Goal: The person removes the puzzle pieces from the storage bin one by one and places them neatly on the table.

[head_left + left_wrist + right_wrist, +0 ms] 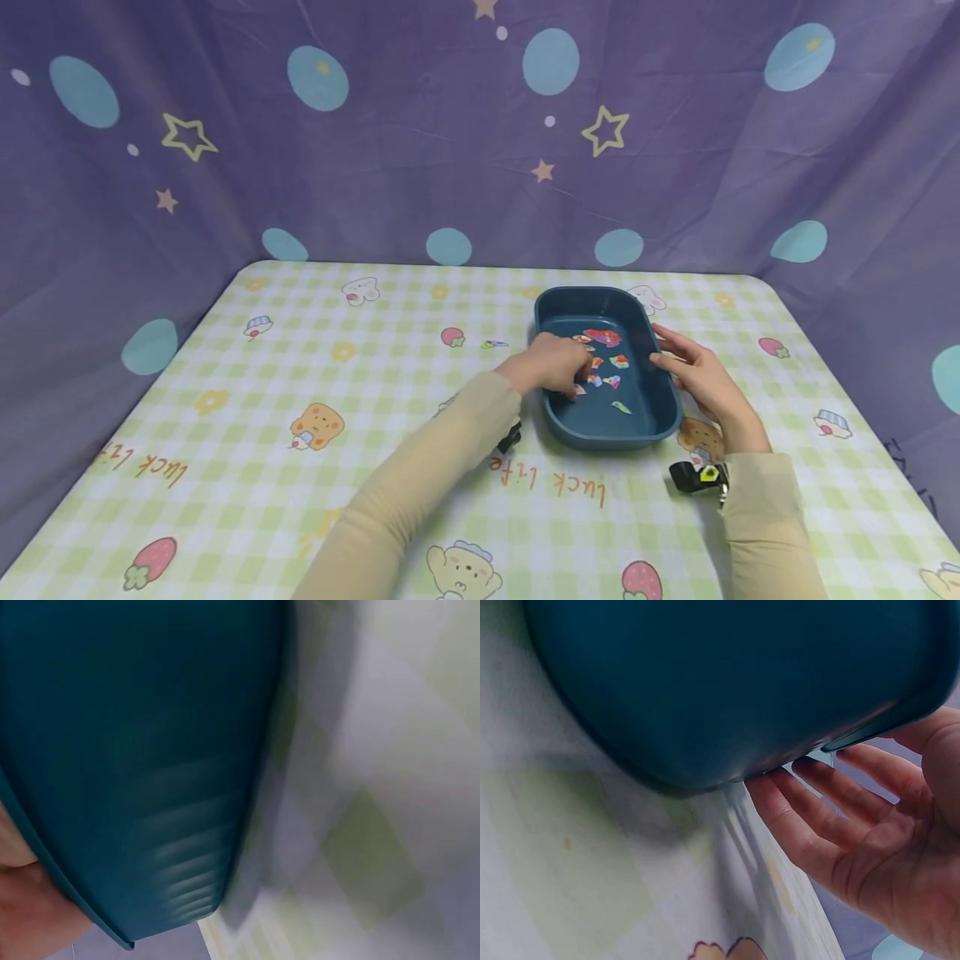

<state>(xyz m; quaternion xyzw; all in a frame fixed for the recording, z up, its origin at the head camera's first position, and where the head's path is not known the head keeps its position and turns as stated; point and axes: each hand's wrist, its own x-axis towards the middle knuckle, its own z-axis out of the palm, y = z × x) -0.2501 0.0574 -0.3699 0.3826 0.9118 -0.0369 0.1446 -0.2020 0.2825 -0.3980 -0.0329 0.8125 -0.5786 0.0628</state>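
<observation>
A dark teal rectangular plastic bin (600, 437) with rounded corners stands on the table. Several small, brightly coloured flat pieces, like cut-out stickers, lie on its floor, among them a larger red and purple one (603, 337). My left hand (558, 362) reaches over the left rim, fingers bent down among the pieces; its fingertips are partly hidden, and I cannot tell whether they pinch one. At the right side, my right hand (701, 375) holds the bin by its rim, thumb over the edge and fingers (787, 817) against the outer wall.
One small coloured piece (493, 344) lies on the green-checked tablecloth (247, 483), left of the bin. Black straps (693, 477) show at the wrists. A purple patterned curtain (420, 167) hangs behind the table and along its sides.
</observation>
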